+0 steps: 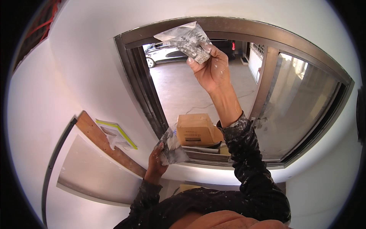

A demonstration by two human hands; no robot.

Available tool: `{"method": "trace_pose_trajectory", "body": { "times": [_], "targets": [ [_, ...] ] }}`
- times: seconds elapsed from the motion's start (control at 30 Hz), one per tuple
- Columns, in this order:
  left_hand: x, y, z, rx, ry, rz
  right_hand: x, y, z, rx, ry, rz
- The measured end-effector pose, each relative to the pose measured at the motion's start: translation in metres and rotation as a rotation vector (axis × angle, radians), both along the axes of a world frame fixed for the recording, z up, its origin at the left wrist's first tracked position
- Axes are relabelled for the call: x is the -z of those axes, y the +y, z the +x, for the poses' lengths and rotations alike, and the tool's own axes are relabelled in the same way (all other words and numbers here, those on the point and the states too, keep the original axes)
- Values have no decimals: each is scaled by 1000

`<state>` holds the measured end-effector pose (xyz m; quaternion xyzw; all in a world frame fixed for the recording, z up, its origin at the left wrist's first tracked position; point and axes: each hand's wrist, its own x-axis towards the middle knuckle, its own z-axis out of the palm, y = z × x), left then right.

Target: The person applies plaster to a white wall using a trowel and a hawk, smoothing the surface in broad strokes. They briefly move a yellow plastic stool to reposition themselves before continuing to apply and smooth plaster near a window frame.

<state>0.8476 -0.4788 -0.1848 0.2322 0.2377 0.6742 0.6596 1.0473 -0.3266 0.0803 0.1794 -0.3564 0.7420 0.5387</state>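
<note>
My right hand (pixel 214 72) is raised high in front of the window, gripping a flat putty scraper (pixel 185 40) between thumb and fingers. White and grey smears cover the blade, whose wide edge is up by the top of the brown metal window frame (pixel 244 27). Whether it touches the frame or the wall I cannot tell. Lower down, my left hand (pixel 155 163) holds a second putty scraper (pixel 173 150), also smeared grey and white, near the frame's lower left corner. Pale spatters dot both dark sleeves and some of my right hand.
White wall (pixel 91 68) surrounds the window. A sliding glass pane (pixel 297 103) fills its right part. Through the open part show a cardboard box (pixel 196 129), a cable and parked cars (pixel 167 52). At lower left, a green-edged packet (pixel 118 133) lies by a wooden board (pixel 97 131).
</note>
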Motion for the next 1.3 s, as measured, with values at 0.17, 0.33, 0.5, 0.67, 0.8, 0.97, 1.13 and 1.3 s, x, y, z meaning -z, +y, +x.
{"method": "trace_pose_trajectory", "body": {
  "times": [0.17, 0.33, 0.5, 0.67, 0.8, 0.97, 1.13, 1.3],
  "targets": [
    [3, -34, -29, -144, 76, 48, -11, 7, -12, -154, 101, -5],
    [2, -46, -38, -165, 81, 30, -17, 18, -13, -171, 148, 11],
    [3, -39, -31, -183, 98, 13, -17, 15, 19, -142, 194, 48],
    [2, -30, -24, -110, 104, 19, -13, 18, 64, -89, 249, 160],
    [4, -16, -16, -74, 112, 0, -18, 11, 105, -38, 264, 140],
    [-14, 2, 6, 85, 69, 47, -20, 7, 168, 36, 264, 156],
    [-45, 29, 39, 136, 45, 67, 18, -40, 194, 656, -62, 206],
    [-100, 51, 90, 283, 3, 188, 64, -101, 150, 1069, -812, 901]
  ]
}}
